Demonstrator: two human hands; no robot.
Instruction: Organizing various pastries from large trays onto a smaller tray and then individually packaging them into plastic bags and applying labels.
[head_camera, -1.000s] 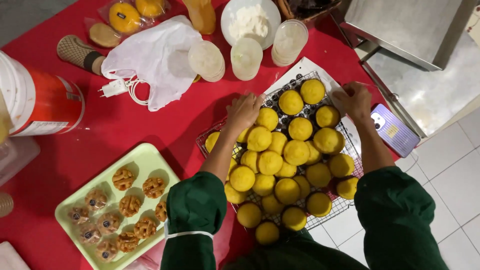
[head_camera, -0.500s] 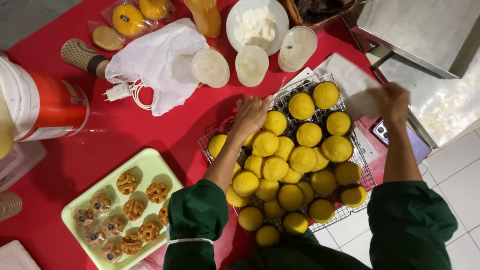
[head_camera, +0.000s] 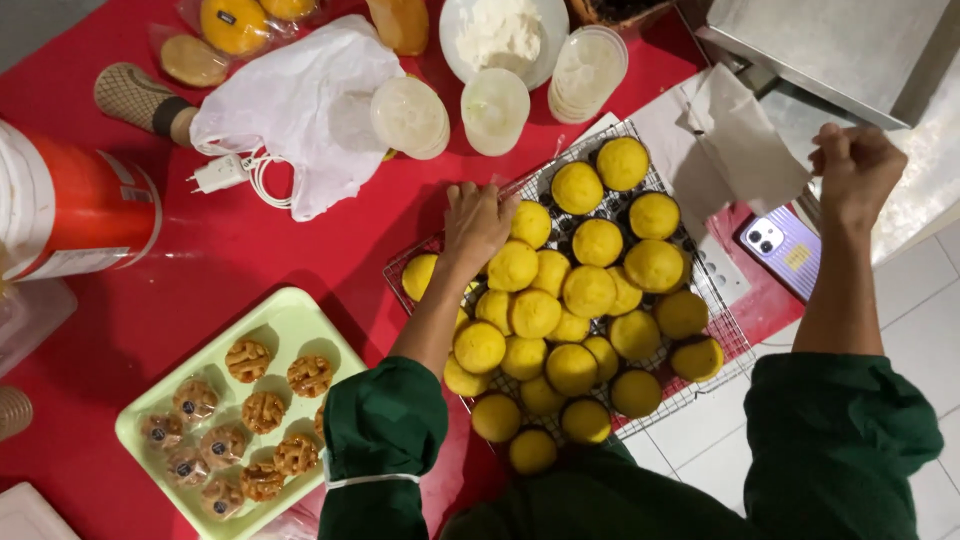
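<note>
Since the earlier frame, the right hand (head_camera: 855, 170) has left the rack (head_camera: 715, 325) and risen toward the steel surface, where its fingers now close in a fist pinching the edge of a white paper (head_camera: 745, 140). That paper hangs just left of the fingers, over the rack's far corner, and a purple phone (head_camera: 785, 250) lies just below the fist. Left hand (head_camera: 478, 225) stays at the rack's far-left edge, fingers spread and flat on the wire, gripping nothing; whether the fingertips hook the rim cannot be told. Yellow cakes (head_camera: 580, 290) crowd the rack right beside and below those fingers, the nearest one touching the hand. Beyond the left fingertips stand plastic lids (head_camera: 410, 115) and a cup (head_camera: 497, 108). Well left of the forearm, a green tray (head_camera: 290, 325) holds brown lattice tarts (head_camera: 248, 360).
</note>
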